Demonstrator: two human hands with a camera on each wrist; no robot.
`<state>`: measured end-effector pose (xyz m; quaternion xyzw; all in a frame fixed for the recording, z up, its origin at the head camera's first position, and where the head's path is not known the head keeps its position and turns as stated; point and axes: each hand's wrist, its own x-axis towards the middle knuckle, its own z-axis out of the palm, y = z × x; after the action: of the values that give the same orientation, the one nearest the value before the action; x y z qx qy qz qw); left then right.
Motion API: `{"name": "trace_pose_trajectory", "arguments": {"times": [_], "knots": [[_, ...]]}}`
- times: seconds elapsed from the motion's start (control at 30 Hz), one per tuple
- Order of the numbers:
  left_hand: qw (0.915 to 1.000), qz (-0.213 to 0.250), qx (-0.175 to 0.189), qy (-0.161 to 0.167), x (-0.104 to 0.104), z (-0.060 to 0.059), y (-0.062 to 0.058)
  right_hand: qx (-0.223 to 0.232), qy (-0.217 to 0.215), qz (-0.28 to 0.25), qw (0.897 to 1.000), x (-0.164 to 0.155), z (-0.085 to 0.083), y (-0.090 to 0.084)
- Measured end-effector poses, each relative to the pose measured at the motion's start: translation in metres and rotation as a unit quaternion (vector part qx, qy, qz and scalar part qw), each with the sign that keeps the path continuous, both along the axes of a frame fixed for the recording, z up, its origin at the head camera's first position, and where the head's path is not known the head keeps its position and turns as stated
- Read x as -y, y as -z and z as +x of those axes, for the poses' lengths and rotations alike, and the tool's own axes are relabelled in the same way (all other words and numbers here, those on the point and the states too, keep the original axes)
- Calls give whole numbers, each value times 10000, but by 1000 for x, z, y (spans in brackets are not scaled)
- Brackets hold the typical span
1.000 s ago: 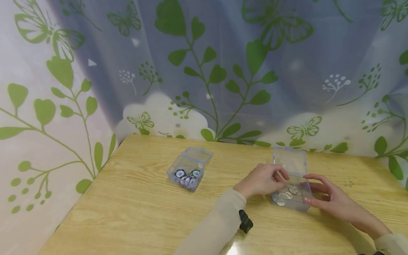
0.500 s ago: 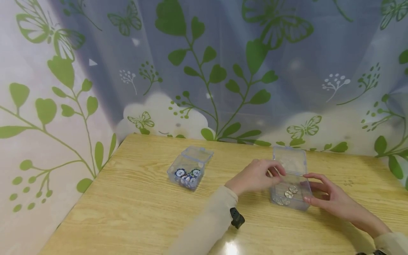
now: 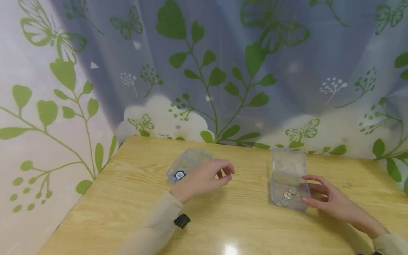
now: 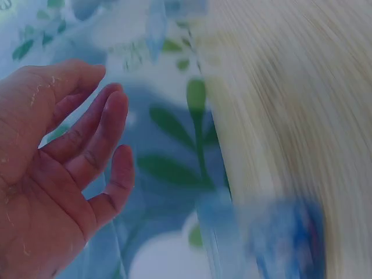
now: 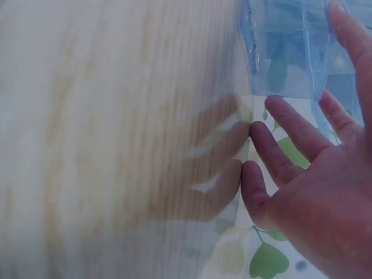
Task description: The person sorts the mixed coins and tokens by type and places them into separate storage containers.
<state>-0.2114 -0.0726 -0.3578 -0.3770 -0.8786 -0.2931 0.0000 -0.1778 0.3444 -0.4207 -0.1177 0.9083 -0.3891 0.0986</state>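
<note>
Now, scene: two hands, two clear plastic boxes and one wooden table (image 3: 127, 212), with a leaf-and-butterfly curtain (image 3: 207, 71) hung behind it.

Left hand (image 3: 204, 179): it hovers over the near end of the left box, fingers loosely curled with thumb and forefinger close together; whether something small sits between them cannot be told. From the left wrist camera the fingers (image 4: 99, 145) look relaxed and spread, with nothing in the palm.

Right hand (image 3: 331, 202): fingers fairly straight, the thumb tip and a fingertip resting against the right wall of the right box, steadying it without wrapping round it. The right wrist camera shows the fingertips (image 5: 290, 125) just at the clear box's corner.

Left box (image 3: 186, 164): one, clear, lid open and lying back towards the curtain. One blue-and-white round chip (image 3: 180, 174) shows inside; the rest of the contents are hidden behind the hand.

Right box (image 3: 288, 193): one, clear, its lid (image 3: 289, 162) standing up at the far side. It stands well apart from the left box, towards the table's right side.

Silver coins (image 3: 286, 196): about four small silver discs lie on the floor of the right box; the exact count is hard to make out.

Wrist: one dark strap or device (image 3: 182, 220) on the left sleeve.
</note>
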Motion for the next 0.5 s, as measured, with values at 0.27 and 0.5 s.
{"name": "trace_pose_trajectory", "arguments": {"times": [0.27, 0.5], "knots": [[9905, 89, -1192, -685, 67, 8, 10, -407, -58, 98, 9991, -2, 0, 0], [9678, -421, -2001, -1468, 96, 16, 15, -1098, -209, 510, 9924, -7, 4, -6]]}}
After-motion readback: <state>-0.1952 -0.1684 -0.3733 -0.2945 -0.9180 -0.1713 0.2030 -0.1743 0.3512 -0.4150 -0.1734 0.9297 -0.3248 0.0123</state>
